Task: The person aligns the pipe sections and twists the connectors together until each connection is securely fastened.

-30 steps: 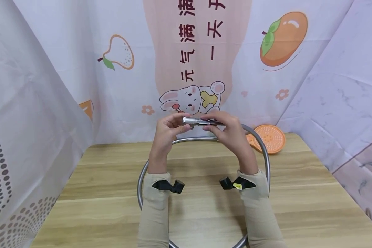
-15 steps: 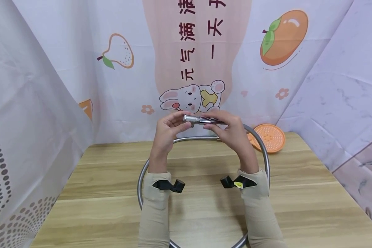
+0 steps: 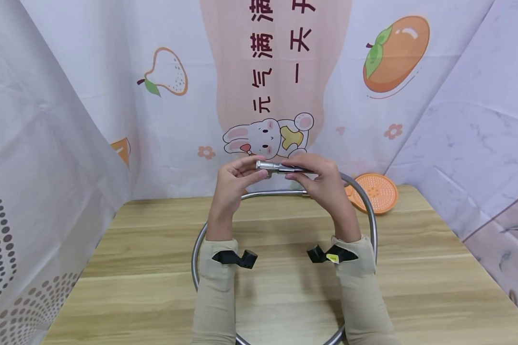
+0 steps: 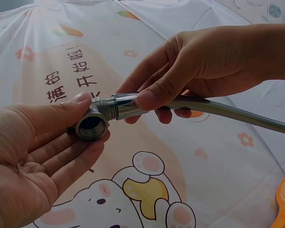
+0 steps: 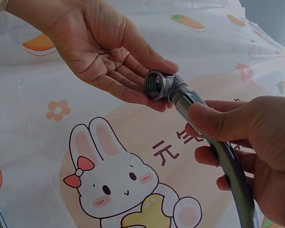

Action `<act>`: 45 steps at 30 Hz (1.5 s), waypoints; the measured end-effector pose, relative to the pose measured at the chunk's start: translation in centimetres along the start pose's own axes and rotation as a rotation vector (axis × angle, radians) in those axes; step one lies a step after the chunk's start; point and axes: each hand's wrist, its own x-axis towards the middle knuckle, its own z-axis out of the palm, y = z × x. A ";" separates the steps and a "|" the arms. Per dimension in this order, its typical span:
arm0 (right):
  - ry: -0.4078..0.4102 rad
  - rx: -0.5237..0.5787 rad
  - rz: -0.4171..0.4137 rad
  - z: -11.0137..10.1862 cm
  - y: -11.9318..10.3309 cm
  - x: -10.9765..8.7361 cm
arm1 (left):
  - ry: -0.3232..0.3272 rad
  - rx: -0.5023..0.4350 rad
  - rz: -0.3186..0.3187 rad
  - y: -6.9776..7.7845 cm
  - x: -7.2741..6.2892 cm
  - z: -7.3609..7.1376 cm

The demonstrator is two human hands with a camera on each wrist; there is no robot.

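My left hand (image 3: 229, 189) pinches a small metal tee fitting (image 4: 91, 126) between thumb and fingertips. In the left wrist view its round, threaded opening faces the camera. Thumb and fingers of my right hand (image 3: 323, 184) grip the chrome end nut (image 4: 126, 105) of a grey metal shower hose (image 3: 373, 225). Nut and fitting meet end to end, with some thread (image 4: 113, 108) showing between them. From the right hand the hose curves down and loops round both forearms on the table. Part of the fitting is hidden behind the left thumb.
An orange perforated paddle with a handle (image 3: 375, 193) lies at the table's back right. The hose's other end (image 3: 300, 192) lies near the back edge of the wooden table (image 3: 155, 268). A printed curtain (image 3: 168, 124) hangs directly behind.
Both hands stay almost in place, still holding the fitting and the hose end. The right fingers have shifted very slightly, and the reflections on the chrome nut differ.
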 end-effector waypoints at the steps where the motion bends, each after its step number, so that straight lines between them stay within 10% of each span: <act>1: 0.000 0.002 0.001 0.0 0.0 0.0 | -0.002 0.000 0.003 0.0 0.0 0.0; 15: -0.038 -0.008 0.065 -0.2 0.0 -0.1 | -0.077 0.002 0.101 0.0 -0.1 0.0; 28: -0.017 -0.029 0.002 0.0 0.2 -0.1 | 0.020 0.035 0.001 0.1 -0.1 0.1; 45: -0.028 -0.050 0.003 -0.1 0.0 -0.4 | -0.097 0.022 0.066 -0.1 -0.3 -0.1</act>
